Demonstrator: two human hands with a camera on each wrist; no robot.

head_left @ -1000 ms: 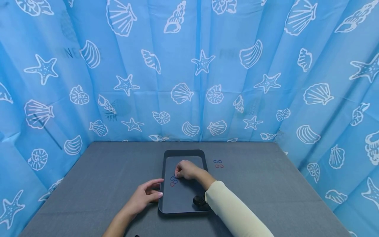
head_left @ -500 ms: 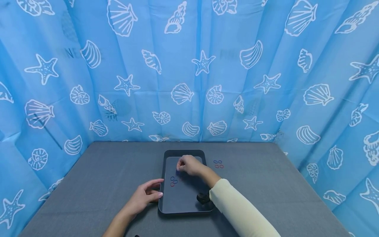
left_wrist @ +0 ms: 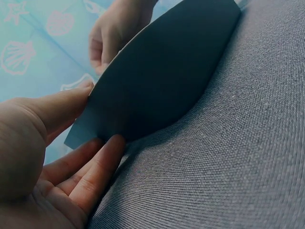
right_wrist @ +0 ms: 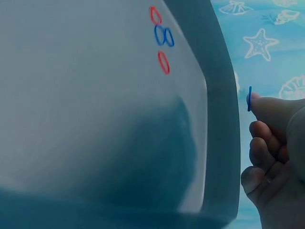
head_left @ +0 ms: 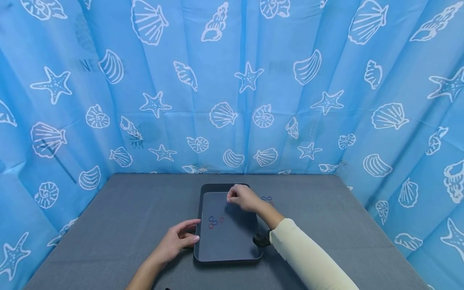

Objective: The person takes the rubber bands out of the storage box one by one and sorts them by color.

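My right hand (head_left: 244, 198) is over the far right part of a dark rectangular tray (head_left: 224, 247). In the right wrist view it pinches a small thin blue ring (right_wrist: 249, 99) at the thumb tip, above the tray floor. Two blue rings (right_wrist: 165, 31) lie close together inside the tray, with one red ring (right_wrist: 167, 71) and another red ring (right_wrist: 151, 10) on either side of them. At the tray's left edge my left hand (head_left: 177, 241) rests against the wall; its thumb touches the rim and its extended fingers touch the outer side lower down.
On the grey cloth-covered table (head_left: 145, 209), right of the tray, lie more blue rings (head_left: 269, 196) and a red ring (head_left: 272, 202), partly hidden behind my right wrist. A blue curtain (head_left: 232, 80) with white shells and starfish stands behind the table.
My right hand has risen from beside the rings and moved back and right, carrying the blue ring. A red ring it had covered now shows. The left hand and tray stay still.
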